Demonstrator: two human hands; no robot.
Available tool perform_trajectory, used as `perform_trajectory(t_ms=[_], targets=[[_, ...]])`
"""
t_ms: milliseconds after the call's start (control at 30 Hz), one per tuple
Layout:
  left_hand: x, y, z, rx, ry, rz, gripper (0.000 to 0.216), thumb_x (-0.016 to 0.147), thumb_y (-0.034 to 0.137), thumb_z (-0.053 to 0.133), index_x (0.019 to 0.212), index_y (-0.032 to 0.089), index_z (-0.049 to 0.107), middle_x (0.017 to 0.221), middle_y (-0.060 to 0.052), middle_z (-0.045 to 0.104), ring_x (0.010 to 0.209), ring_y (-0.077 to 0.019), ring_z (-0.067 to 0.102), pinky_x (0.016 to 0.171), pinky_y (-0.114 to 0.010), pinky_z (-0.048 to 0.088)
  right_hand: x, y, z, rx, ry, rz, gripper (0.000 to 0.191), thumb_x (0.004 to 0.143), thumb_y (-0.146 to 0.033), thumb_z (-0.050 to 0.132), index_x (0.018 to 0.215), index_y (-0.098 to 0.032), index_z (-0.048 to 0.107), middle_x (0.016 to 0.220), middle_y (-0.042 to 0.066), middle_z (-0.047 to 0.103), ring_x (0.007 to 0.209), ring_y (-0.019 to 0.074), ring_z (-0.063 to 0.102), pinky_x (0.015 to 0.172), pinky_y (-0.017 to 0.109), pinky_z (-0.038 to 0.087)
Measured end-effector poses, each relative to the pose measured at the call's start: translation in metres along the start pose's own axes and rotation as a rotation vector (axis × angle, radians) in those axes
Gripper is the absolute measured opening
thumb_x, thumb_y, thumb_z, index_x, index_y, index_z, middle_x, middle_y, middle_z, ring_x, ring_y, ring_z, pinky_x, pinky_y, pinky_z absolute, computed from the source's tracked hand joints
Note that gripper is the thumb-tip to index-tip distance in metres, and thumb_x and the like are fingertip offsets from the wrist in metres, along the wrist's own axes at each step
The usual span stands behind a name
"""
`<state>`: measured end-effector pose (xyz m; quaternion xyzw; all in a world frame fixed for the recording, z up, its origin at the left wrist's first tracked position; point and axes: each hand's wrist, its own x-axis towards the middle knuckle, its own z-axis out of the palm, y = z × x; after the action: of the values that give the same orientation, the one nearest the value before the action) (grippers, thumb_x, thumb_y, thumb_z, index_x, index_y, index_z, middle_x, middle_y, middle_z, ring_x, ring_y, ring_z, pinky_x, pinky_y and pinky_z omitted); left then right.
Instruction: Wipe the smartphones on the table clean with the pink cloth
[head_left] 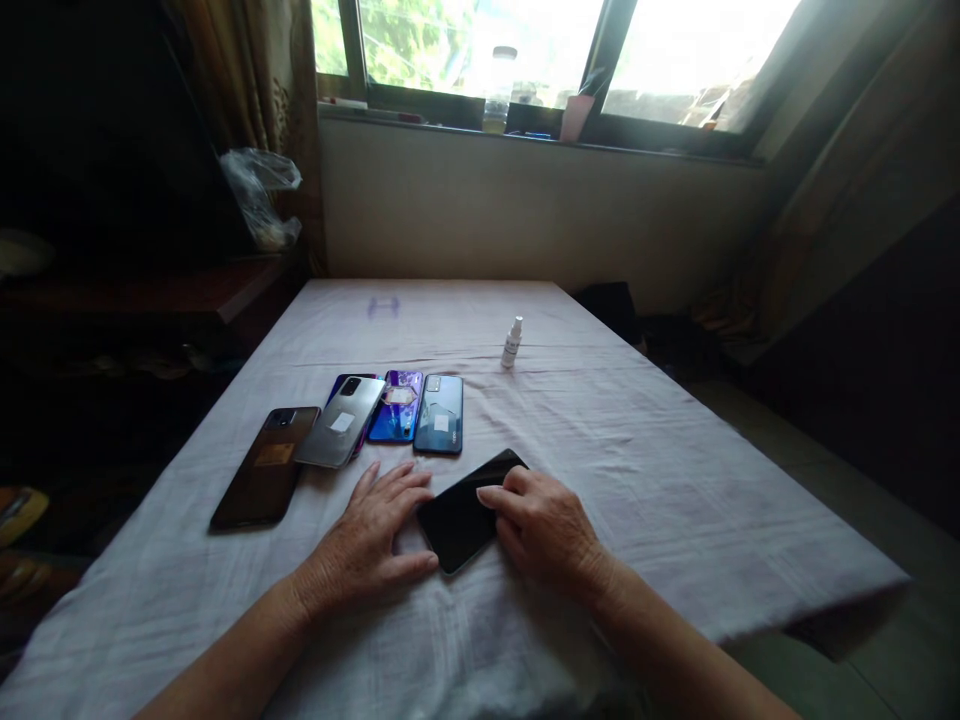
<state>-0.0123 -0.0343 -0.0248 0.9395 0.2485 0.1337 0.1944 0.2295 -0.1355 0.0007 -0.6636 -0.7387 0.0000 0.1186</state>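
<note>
A smartphone (461,515) with a dark screen lies face up and slanted on the cloth-covered table in front of me. My left hand (375,525) rests flat beside its left end, fingers spread, the thumb and a fingertip at its edge. Over the right part of the screen is my right hand (544,520), its fingers curled in and pressed together against the phone. What those fingers hold, if anything, is hidden. Beyond my left hand lie a brown phone (259,485), a silver phone (352,405) overlapping another, a blue-purple phone (397,425) and a dark blue phone (448,395), backs up.
A small white spray bottle (511,345) stands upright farther back on the white tablecloth (637,460). A wooden cabinet (187,290) with a plastic bag (262,195) is at the left. Behind the table, a clear bottle (499,90) and pink pot (576,118) stand on the windowsill.
</note>
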Motion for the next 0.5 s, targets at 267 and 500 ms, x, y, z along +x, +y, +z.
perform_trajectory(t_ms=[267,500], targets=[[0.003,-0.002,0.002,-0.003,0.001,0.002,0.049,0.080,0.043,0.071,0.124,0.024,0.061,0.143,-0.013,0.056,0.139,-0.0349,0.042,0.116,-0.063,0.015,0.021,0.011,-0.007,-0.134,-0.038,0.251,0.032,0.087,-0.019,0.053,0.110,-0.028,0.072,0.096,0.005,0.066,0.083,0.0190,0.060,0.069,0.029,0.037],[0.005,-0.002,0.001,0.005,-0.039,-0.018,0.050,0.081,0.045,0.071,0.127,0.026,0.062,0.143,-0.012,0.056,0.139,-0.0354,0.041,0.116,-0.064,0.016,0.022,-0.014,0.002,-0.029,-0.052,-0.012,0.032,0.085,-0.015,0.054,0.111,-0.025,0.070,0.098,0.007,0.066,0.082,0.0187,0.058,0.072,0.029,0.039]])
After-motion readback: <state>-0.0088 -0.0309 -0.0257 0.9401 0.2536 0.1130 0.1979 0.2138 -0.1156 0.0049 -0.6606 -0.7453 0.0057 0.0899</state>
